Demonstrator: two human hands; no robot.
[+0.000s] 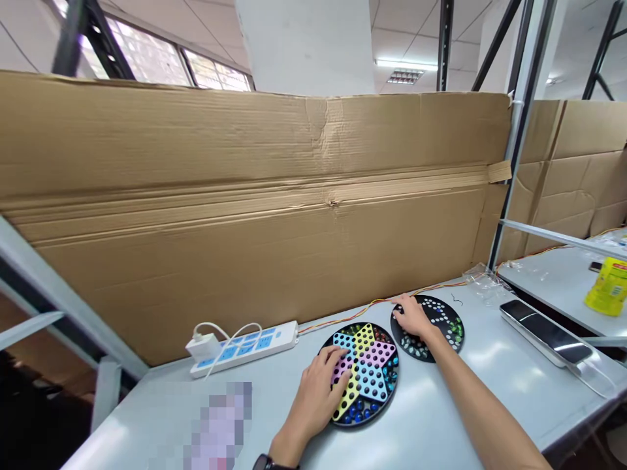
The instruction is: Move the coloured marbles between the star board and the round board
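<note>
My left hand (318,391) rests over the left edge of a round Chinese checkers board (363,375), fingers stretched across its star and thumb apart. The board has a yellow, pink and blue star of holes in a black base. Loose marbles lie in the pockets round the star, dark blue ones (360,411) at the front. To the right, my right hand (414,320) lies over the left part of a second black disc (426,351), fingers apart. White dots and greenish pieces show on that disc; whatever is under the palm is hidden.
A white power strip (245,349) with a plugged-in charger stands behind on the left. A phone on a white block (546,333) lies at the right. Cardboard (269,261) walls off the back; thin wires (337,318) run along it. A blurred patch (220,427) covers something front left.
</note>
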